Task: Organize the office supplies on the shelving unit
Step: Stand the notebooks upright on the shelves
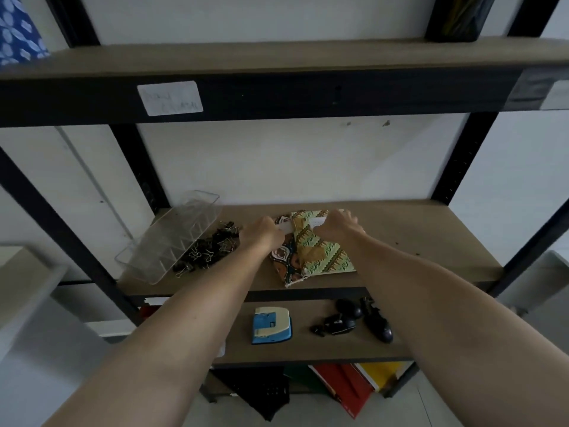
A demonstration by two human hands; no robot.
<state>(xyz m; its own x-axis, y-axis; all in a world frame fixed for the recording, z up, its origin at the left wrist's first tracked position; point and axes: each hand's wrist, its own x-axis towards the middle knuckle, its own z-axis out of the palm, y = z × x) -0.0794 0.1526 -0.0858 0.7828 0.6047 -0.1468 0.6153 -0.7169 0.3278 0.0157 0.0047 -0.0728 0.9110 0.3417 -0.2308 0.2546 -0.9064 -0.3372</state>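
Hands (261,232) (335,226) grip patterned pouch (320,257) far end, long axis front-back.

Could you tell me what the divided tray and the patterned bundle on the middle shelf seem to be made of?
The divided tray looks like clear, glossy hard plastic: the shelf shows through its walls. The patterned bundle looks like matte printed fabric or wrapping, folded with soft creases; which one is unclear.

Right of the patterned pouches (311,251) the shelf board (431,238) lies bare to the post. Left of the pouches, binder clips (209,251) and a clear tray (172,235) block the way.
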